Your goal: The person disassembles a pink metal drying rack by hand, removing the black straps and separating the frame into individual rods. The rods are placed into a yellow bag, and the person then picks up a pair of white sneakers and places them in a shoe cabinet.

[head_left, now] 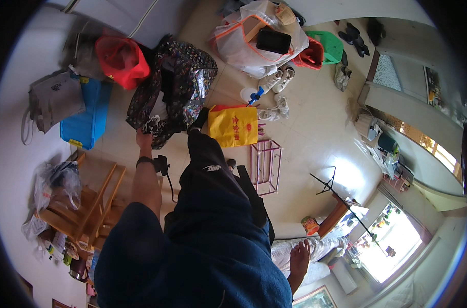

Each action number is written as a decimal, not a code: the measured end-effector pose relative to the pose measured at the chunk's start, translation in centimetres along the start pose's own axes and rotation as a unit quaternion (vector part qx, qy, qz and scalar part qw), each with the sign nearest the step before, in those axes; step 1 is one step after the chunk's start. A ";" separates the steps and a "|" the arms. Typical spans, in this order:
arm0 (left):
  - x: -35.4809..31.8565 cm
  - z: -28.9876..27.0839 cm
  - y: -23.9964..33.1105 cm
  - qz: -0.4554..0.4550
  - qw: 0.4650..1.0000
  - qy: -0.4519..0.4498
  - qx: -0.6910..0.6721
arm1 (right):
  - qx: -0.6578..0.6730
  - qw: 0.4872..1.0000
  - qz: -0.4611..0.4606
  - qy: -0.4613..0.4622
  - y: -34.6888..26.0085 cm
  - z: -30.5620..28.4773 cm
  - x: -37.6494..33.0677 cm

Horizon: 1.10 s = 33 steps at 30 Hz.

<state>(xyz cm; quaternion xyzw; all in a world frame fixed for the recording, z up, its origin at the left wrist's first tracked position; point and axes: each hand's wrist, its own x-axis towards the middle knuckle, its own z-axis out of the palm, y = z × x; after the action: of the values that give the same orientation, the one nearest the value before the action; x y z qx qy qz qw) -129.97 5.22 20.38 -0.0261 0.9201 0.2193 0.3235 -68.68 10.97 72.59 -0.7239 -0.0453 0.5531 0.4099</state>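
Observation:
A large dark bag with a multicoloured pattern [195, 64] stands on the floor ahead of me, its top gaping, with something whitish inside. My left hand [144, 138] reaches down to the bag's near edge, its fingers closed at a bunched black-and-white patterned part there. Whether that part is the bag's rim or a cloth in it, I cannot tell. A dark band circles that wrist. Out to the right, away from the bag, my right hand [300, 257] hangs with its fingers stretched and holds nothing. Beside my foot lies a yellow bag [232, 126] with red print.
A red bag [121, 61] and a blue storage box [92, 113] stand left of the patterned bag. Wooden chairs [92, 208] are at the left. Farther right are a white bag [233, 43], a green basket [326, 47], shoes [284, 79], a purple-red frame [267, 167] and a black stand [336, 192].

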 end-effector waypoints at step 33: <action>-47.4 -6.1 -7.9 0.250 0.779 -0.443 0.367 | -0.123 0.977 0.165 -0.058 29.2 -48.0 -3.0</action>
<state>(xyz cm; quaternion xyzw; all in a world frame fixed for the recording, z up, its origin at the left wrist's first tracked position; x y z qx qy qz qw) -94.57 -8.87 50.33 0.4253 0.6602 -0.0746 0.6146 -40.92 -35.94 58.60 -0.7326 -0.0162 0.6448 0.2173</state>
